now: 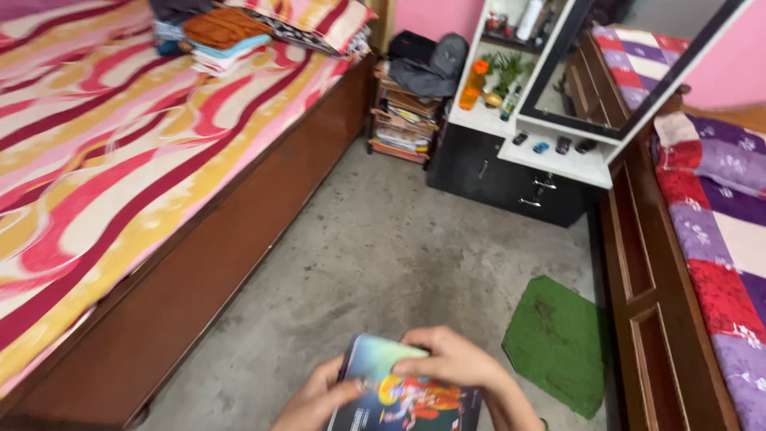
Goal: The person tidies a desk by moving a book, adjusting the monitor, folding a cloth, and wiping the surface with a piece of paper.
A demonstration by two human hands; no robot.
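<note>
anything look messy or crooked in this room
The green mat lies askew on the floor, and the stack of books and papers by the bed is untidy. The book in both hands looks fine.

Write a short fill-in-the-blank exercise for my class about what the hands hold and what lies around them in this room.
1. Both hands, left hand and right hand, hold a colourful ____.
2. The mat on the floor is ____ in colour.
3. The striped bed lies to the person's ____.
4. The orange bottle stands on a ____ shelf.

Missing words: book; green; left; white
</note>
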